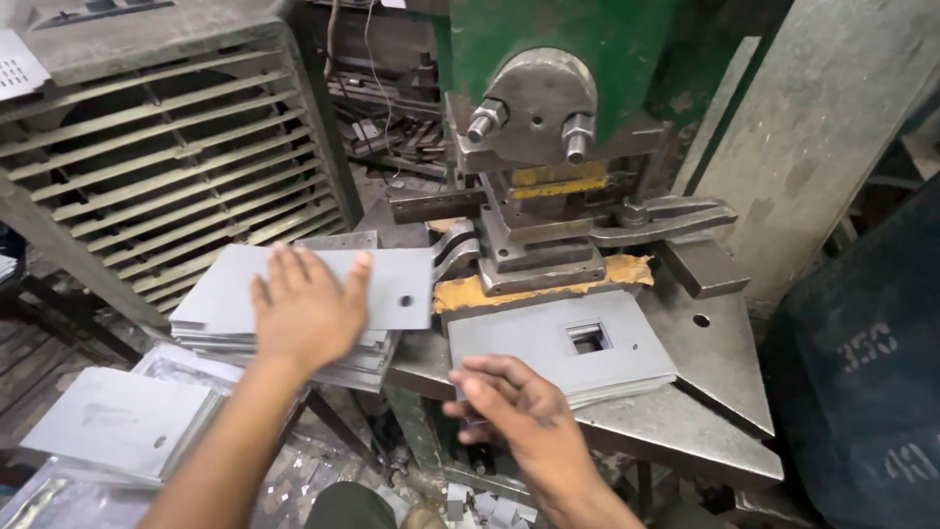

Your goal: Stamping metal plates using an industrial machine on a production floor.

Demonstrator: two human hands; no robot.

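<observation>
My left hand (305,312) lies flat, fingers spread, on the top sheet of a stack of grey metal plates (401,279) left of the press. My right hand (509,407) reaches toward the near edge of a second small stack of grey plates (519,338) on the press table; its fingers are apart and blurred, close to the plate edge, holding nothing I can make out. The top plate there has a square hole (587,338) punched through it. Above stands the green punch press (548,127) with its die block (539,260).
A grey slatted metal frame (176,167) fills the left side. More grey plates (117,421) lie stacked at lower left. The steel press table (715,362) juts to a point at right. A dark blue drum (862,372) stands at far right. Scrap bits litter the floor.
</observation>
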